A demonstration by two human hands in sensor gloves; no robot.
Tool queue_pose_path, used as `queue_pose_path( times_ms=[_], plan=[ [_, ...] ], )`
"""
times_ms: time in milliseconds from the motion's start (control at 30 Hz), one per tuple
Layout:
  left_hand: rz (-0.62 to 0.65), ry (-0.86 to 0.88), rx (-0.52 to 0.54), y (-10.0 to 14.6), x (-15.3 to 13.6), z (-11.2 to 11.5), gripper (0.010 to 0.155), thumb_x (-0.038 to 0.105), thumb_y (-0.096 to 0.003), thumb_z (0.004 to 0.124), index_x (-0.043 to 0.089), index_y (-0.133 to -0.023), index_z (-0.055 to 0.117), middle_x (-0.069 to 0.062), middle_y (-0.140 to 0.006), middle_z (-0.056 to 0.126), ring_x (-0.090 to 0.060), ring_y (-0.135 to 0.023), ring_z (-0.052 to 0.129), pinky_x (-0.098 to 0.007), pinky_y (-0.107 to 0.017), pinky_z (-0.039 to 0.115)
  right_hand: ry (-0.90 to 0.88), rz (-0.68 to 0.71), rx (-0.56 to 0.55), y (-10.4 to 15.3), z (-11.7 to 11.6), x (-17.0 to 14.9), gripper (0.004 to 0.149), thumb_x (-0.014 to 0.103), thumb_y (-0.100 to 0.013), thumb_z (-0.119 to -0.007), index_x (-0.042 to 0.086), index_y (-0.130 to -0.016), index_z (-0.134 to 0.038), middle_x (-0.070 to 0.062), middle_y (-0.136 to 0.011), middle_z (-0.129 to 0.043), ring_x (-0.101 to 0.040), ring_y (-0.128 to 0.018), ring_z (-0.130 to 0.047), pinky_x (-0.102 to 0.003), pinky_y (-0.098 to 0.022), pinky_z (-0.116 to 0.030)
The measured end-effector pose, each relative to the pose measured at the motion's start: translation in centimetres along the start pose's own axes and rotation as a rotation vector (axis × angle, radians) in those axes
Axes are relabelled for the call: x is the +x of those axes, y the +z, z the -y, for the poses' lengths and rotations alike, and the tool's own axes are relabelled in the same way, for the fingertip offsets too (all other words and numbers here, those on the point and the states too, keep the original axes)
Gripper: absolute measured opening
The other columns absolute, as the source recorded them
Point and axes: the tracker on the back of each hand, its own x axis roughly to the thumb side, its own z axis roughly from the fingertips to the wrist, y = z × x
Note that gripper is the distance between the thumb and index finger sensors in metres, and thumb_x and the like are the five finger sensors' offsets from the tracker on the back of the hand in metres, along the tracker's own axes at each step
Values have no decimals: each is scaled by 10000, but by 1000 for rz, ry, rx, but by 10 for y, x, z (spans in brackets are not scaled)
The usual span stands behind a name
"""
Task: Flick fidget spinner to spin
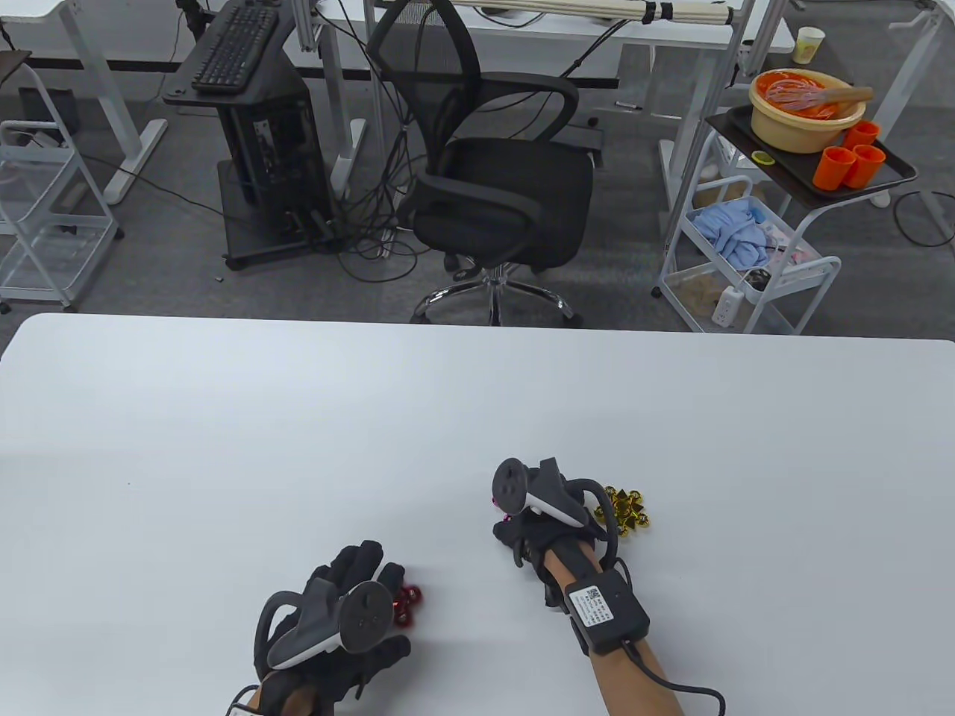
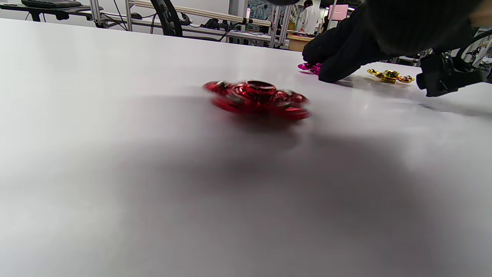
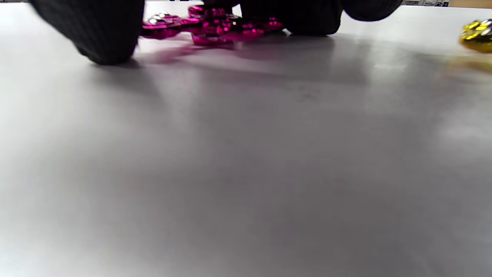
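Observation:
A red fidget spinner (image 1: pixel 407 600) lies on the white table (image 1: pixel 224 447) just right of my left hand (image 1: pixel 365 570). In the left wrist view the red spinner (image 2: pixel 258 98) is blurred, as if turning, and no left fingers touch it. My left hand is spread open beside it. My right hand (image 1: pixel 515 531) covers a magenta spinner (image 1: pixel 498 507). In the right wrist view its fingertips (image 3: pixel 105 42) rest on the table on both sides of the magenta spinner (image 3: pixel 211 25), with one finger over its hub. The right hand (image 2: pixel 342 54) also shows in the left wrist view.
A gold spinner (image 1: pixel 627 512) lies just right of my right hand; it also shows in the left wrist view (image 2: pixel 390 75) and the right wrist view (image 3: pixel 476 34). A black office chair (image 1: pixel 492 186) stands beyond the table's far edge.

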Motion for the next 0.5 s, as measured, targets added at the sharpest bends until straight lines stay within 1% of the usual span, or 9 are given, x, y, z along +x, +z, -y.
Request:
queue_pose_path(
  times_ms=[133, 233, 300, 367, 433, 500],
  plan=[
    [4, -10, -4, -1, 3, 1, 822, 653, -375, 690, 258, -1011, 350, -123, -1139, 149, -394, -1076, 282, -630, -759, 384, 11, -1, -2, -3, 3, 2, 769, 466, -456, -767, 108, -1012, -375, -221, -1068, -438, -539, -913, -528, -681, -694, -471],
    [6, -13, -2, -1, 3, 1, 820, 652, -375, 690, 258, -1010, 353, -122, -1139, 149, -394, -1076, 283, -630, -759, 383, 10, -7, -23, -5, 5, 3, 786, 464, -444, -798, 100, -1007, -389, -224, -1052, -473, -549, -889, -558, -676, -679, -513],
    [8, -10, 3, -1, 3, 1, 819, 652, -375, 690, 256, -1010, 357, -123, -1140, 153, -392, -1076, 286, -630, -758, 385, 10, 1, -68, -6, 7, 1, 827, 484, -415, -835, 89, -1000, -403, -215, -1026, -538, -540, -856, -616, -666, -660, -558],
    [9, -16, 3, -1, 3, 2, 818, 652, -376, 689, 255, -1009, 359, -125, -1139, 155, -394, -1075, 287, -630, -758, 388, -24, 6, -104, -5, 9, -1, 852, 483, -387, -883, 82, -990, -437, -203, -1000, -594, -536, -836, -642, -670, -648, -574],
    [9, -22, 4, -1, 3, 2, 819, 652, -376, 689, 254, -1010, 358, -125, -1139, 157, -393, -1075, 290, -630, -757, 388, -36, 30, -148, 2, 13, -4, 866, 487, -372, -905, 79, -988, -453, -204, -990, -613, -534, -826, -651, -668, -640, -587],
    [9, -19, 10, 0, 3, 1, 817, 650, -375, 690, 255, -1009, 360, -122, -1140, 157, -392, -1076, 290, -631, -758, 387, -79, 87, -218, 17, 20, -5, 874, 484, -363, -917, 79, -987, -459, -206, -990, -615, -541, -828, -643, -671, -636, -591]
  ],
)
